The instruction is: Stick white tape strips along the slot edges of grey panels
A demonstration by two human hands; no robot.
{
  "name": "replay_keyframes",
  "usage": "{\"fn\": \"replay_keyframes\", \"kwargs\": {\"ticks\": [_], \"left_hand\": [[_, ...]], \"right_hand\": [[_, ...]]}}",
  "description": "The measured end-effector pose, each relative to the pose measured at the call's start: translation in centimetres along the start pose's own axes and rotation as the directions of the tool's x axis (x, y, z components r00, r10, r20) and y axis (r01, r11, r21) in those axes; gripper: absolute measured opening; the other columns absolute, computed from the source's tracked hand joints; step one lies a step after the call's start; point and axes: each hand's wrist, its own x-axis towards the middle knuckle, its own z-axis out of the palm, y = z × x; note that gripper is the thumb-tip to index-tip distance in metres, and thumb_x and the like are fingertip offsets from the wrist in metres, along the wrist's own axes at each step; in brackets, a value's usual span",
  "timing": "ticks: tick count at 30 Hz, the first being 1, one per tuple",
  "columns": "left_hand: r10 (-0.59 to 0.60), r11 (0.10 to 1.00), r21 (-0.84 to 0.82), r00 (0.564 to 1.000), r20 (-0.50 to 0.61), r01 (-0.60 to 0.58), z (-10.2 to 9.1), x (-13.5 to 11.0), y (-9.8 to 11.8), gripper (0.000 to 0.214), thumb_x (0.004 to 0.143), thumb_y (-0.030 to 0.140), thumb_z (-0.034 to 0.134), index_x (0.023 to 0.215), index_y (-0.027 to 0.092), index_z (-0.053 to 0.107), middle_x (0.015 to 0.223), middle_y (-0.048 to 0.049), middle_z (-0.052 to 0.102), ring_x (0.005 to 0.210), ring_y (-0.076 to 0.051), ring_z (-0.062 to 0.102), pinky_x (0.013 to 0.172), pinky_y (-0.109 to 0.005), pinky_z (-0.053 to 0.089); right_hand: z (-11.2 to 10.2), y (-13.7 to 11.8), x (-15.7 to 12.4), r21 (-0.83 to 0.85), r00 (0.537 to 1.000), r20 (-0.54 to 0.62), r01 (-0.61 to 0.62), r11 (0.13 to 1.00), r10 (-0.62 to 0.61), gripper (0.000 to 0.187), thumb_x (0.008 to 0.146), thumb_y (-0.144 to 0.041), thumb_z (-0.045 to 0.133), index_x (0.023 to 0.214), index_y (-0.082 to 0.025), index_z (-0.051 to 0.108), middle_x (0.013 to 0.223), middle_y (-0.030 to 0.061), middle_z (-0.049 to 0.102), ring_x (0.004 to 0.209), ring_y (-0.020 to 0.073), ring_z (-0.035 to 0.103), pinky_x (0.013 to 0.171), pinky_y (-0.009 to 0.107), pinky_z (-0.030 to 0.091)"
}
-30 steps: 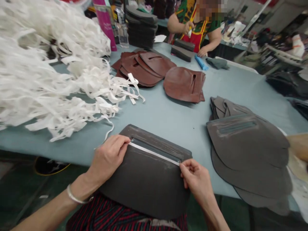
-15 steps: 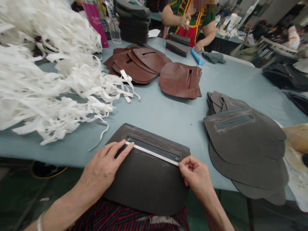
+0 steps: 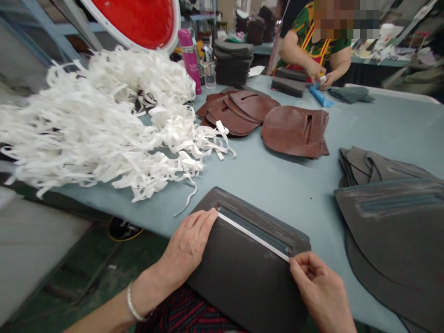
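A dark grey leather-like panel point(image 3: 249, 282) lies partly on the table edge and over my lap, with a long zipper slot point(image 3: 255, 226) near its far edge. Along the slot's near side runs a narrow white tape strip point(image 3: 255, 237). My left hand point(image 3: 192, 240) rests on the panel with fingers stretched out, its fingertips pressing the strip's left end. At the other end, my right hand point(image 3: 317, 282) pinches the strip between thumb and forefinger, just beside the slot's right corner.
A large heap of white tape strips point(image 3: 104, 134) covers the table's left. Brown panels point(image 3: 294, 129) lie ahead, and more grey panels point(image 3: 391, 231) are stacked at right. A pink bottle point(image 3: 190, 62) stands behind the heap. Across the table point(image 3: 243, 175), a person point(image 3: 319, 51) handles a small item.
The view has swung left, so a red round object now shows at the top. My left fingers have drawn together on the strip's end. The other person's hands have come together.
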Motion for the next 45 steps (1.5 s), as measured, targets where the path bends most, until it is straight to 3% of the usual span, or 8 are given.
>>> {"fn": "replay_keyframes", "kwargs": {"ticks": [5,9,14,28,31,36,42,45], "left_hand": [[0.016,0.999,0.041,0.998,0.061,-0.019,-0.4,0.0,0.1,0.058,0.089,0.006,0.038,0.145,0.019,0.031,0.141,-0.0093,0.043,0.123,-0.024,0.041,0.105,-0.041,0.040],[0.051,0.993,0.098,0.994,0.094,-0.060,-0.6,0.1,0.3,0.066,0.085,0.002,0.044,0.143,0.031,0.032,0.140,-0.0107,0.042,0.121,-0.027,0.044,0.099,-0.042,0.045],[0.100,0.980,0.167,0.992,0.079,-0.112,-0.3,0.3,0.3,0.072,0.080,-0.003,0.045,0.140,0.035,0.038,0.137,-0.0143,0.044,0.115,-0.030,0.049,0.094,-0.044,0.047],[0.084,0.950,0.291,0.991,0.101,-0.110,-0.9,0.6,1.5,0.073,0.080,-0.002,0.047,0.140,0.038,0.037,0.134,-0.0156,0.047,0.108,-0.030,0.054,0.087,-0.043,0.049],[0.056,0.955,0.284,0.992,0.112,-0.086,-1.1,1.0,2.3,0.065,0.082,0.000,0.045,0.137,0.035,0.043,0.133,-0.0158,0.049,0.112,-0.031,0.053,0.088,-0.046,0.048],[0.076,0.965,0.243,0.991,0.109,-0.101,-0.3,1.3,4.3,0.053,0.083,0.002,0.039,0.133,0.016,0.050,0.130,-0.0181,0.052,0.121,-0.032,0.048,0.096,-0.045,0.046],[0.066,0.982,0.169,0.993,0.099,-0.082,-0.2,1.1,5.6,0.068,0.081,0.002,0.045,0.141,0.033,0.035,0.136,-0.0175,0.046,0.126,-0.037,0.045,0.096,-0.052,0.044],[0.082,0.983,0.152,0.991,0.107,-0.098,-0.2,1.4,5.8,0.066,0.082,0.007,0.049,0.142,0.031,0.032,0.139,-0.0175,0.043,0.130,-0.037,0.041,0.100,-0.053,0.041]], "right_hand": [[-0.6,-0.6,0.2,0.091,0.991,0.117,-0.082,0.992,0.071,0.033,0.074,-0.053,0.052,0.068,-0.021,0.053,0.050,-0.0061,0.044,0.044,0.0101,0.041,0.043,0.022,0.029],[-0.1,-1.3,0.0,0.078,0.999,-0.008,-0.039,0.996,0.040,0.026,0.073,-0.044,0.053,0.061,-0.022,0.049,0.048,-0.0068,0.040,0.045,0.0092,0.037,0.044,0.022,0.026],[0.5,-1.2,0.0,-0.081,0.994,-0.092,0.056,0.995,-0.063,0.019,0.075,-0.032,0.052,0.059,-0.022,0.049,0.048,-0.0067,0.043,0.048,0.0096,0.040,0.049,0.022,0.028],[0.6,-2.0,-0.1,-0.202,0.988,-0.135,0.051,0.978,-0.079,0.019,0.075,-0.027,0.051,0.058,-0.023,0.046,0.046,-0.0072,0.045,0.046,0.0105,0.043,0.050,0.024,0.027],[0.5,-2.2,-0.1,-0.251,0.988,-0.137,0.040,0.967,-0.076,0.018,0.075,-0.026,0.050,0.058,-0.023,0.045,0.046,-0.0070,0.046,0.047,0.0108,0.044,0.051,0.024,0.027],[0.5,-2.5,0.2,-0.327,0.990,-0.130,0.016,0.945,-0.061,0.019,0.076,-0.028,0.050,0.058,-0.023,0.045,0.047,-0.0061,0.048,0.048,0.0116,0.047,0.051,0.024,0.027],[0.6,-2.3,0.2,-0.595,0.987,-0.093,0.050,0.802,-0.131,0.002,0.077,-0.025,0.050,0.076,-0.024,0.052,0.048,-0.0057,0.050,0.046,0.0138,0.050,0.049,0.025,0.023],[1.5,-2.5,0.1,-0.691,0.913,-0.037,0.270,0.671,-0.405,0.016,0.082,-0.019,0.046,0.093,-0.023,0.057,0.057,-0.0034,0.056,0.047,0.0144,0.051,0.047,0.026,0.024]]}}
